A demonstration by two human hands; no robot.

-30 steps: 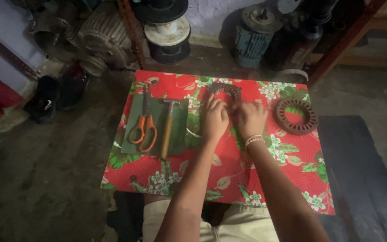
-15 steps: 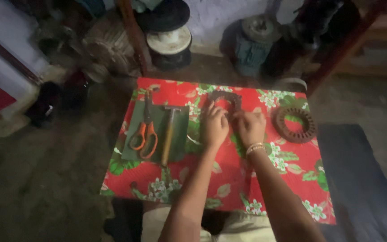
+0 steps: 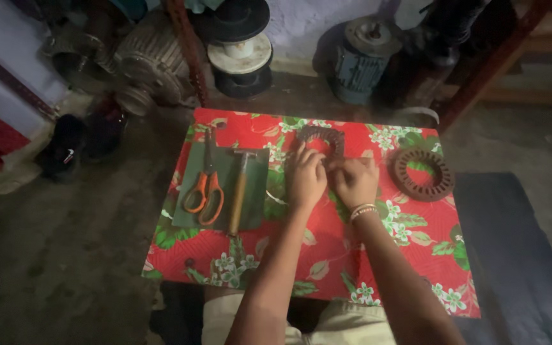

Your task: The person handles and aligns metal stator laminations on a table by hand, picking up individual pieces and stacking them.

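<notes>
1. The slotted metal ring [image 3: 322,139] lies flat on the red flowered counter [image 3: 378,268], just beyond my fingertips; it looks stiff, heavy and rusty, best taken by its outer rim.
2. My left grip [image 3: 306,179] and right grip [image 3: 354,181] pinch together at its near edge, though I cannot tell what they clasp.
3. A second ring [image 3: 423,174] sits right of them; hammer [image 3: 239,190] and scissors [image 3: 205,190] lie left.
4. Compared with half a second ago, both hands are in almost the same place.
</notes>
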